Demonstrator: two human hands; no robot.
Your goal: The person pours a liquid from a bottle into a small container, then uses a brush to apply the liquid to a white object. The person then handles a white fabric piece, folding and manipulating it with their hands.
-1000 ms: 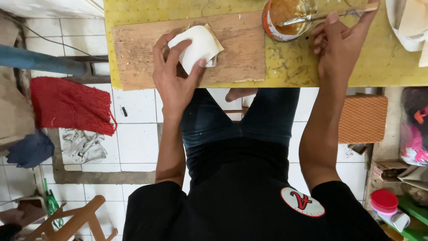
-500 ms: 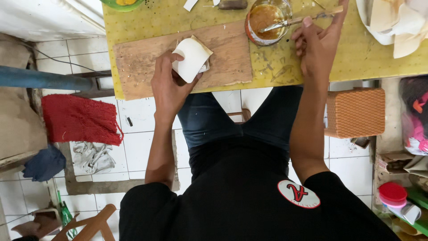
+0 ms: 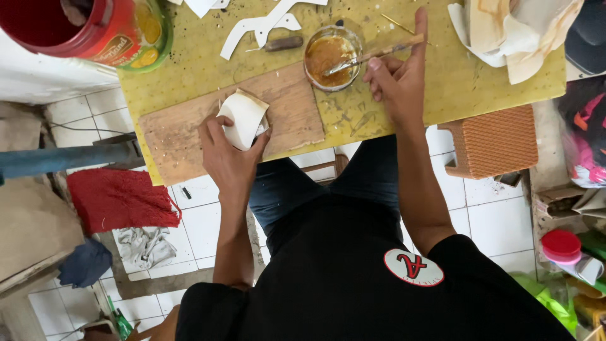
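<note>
Head view looks straight down over my black shirt to a yellow-green tabletop (image 3: 480,76) with a worn wooden board (image 3: 189,129) lying on its near edge. My left hand (image 3: 228,159) is closed around a curved white piece (image 3: 243,117), thumb on one side and fingers on the other, pressing it against the board near its middle. My right hand (image 3: 398,79) is farther to the right, fingers pinched together on the handle of a brush (image 3: 372,57), with the forefinger stretched up along it. The brush's tip sits inside a small glass jar (image 3: 331,55) filled with a brownish-orange paste, and the jar stands on the tabletop just beyond the board's right end. Behind the jar I see flat white cut-out shapes (image 3: 259,25) and a small dark-handled tool (image 3: 284,43) lying near them. A red plastic container (image 3: 82,25) with a green lid band stands at the far left corner. A heap of white and tan pieces (image 3: 505,31) rests at the far right. Below the tabletop, on the tiled floor, lie a red cloth (image 3: 117,199) and a crumpled grey rag (image 3: 145,246), and an orange woven stool (image 3: 492,142) stands to my right.
</note>
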